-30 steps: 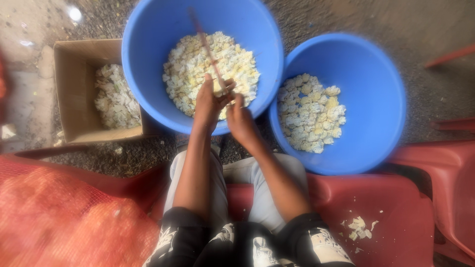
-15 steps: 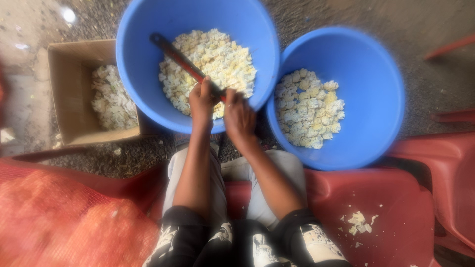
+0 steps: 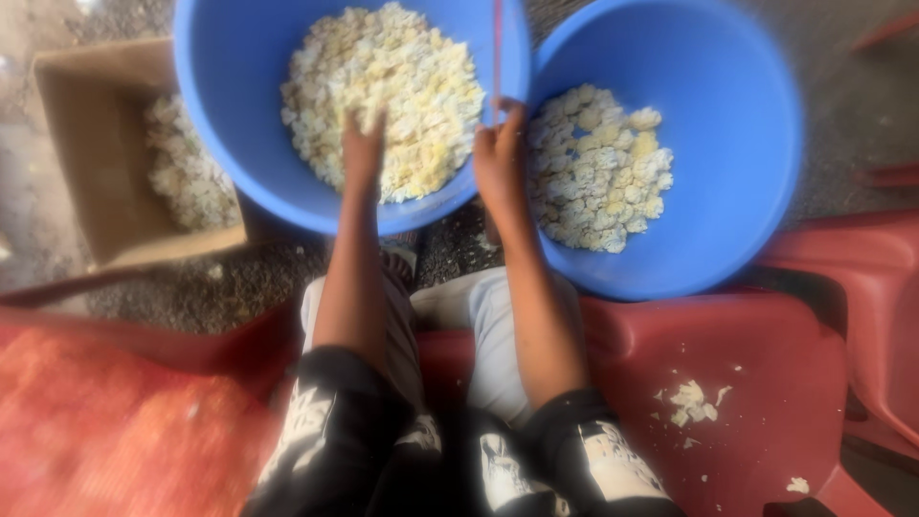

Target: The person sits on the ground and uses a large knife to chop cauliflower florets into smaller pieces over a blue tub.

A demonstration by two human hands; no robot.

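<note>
Two blue plastic tubs stand side by side on the ground in front of me. The left tub (image 3: 215,144) holds a heap of pale yellow-white chunks (image 3: 402,86). My left hand (image 3: 362,153) reaches into that heap, its fingers among the chunks; whether it holds one is hidden. My right hand (image 3: 500,158) is at the left tub's near rim, shut on a thin reddish stick (image 3: 496,53) that stands nearly straight up. The right tub (image 3: 747,182) holds a smaller layer of the same chunks (image 3: 598,168).
A brown cardboard box (image 3: 91,153) with more pale chunks sits left of the tubs. I sit on red plastic seating (image 3: 756,383) with a few crumbs on it. A red mesh sack (image 3: 105,431) lies at lower left. Gravel ground shows between.
My hands were together on the stick over the left tub; now they are apart. The left hand has dropped into the chunks and the stick has swung upright in the right hand.
</note>
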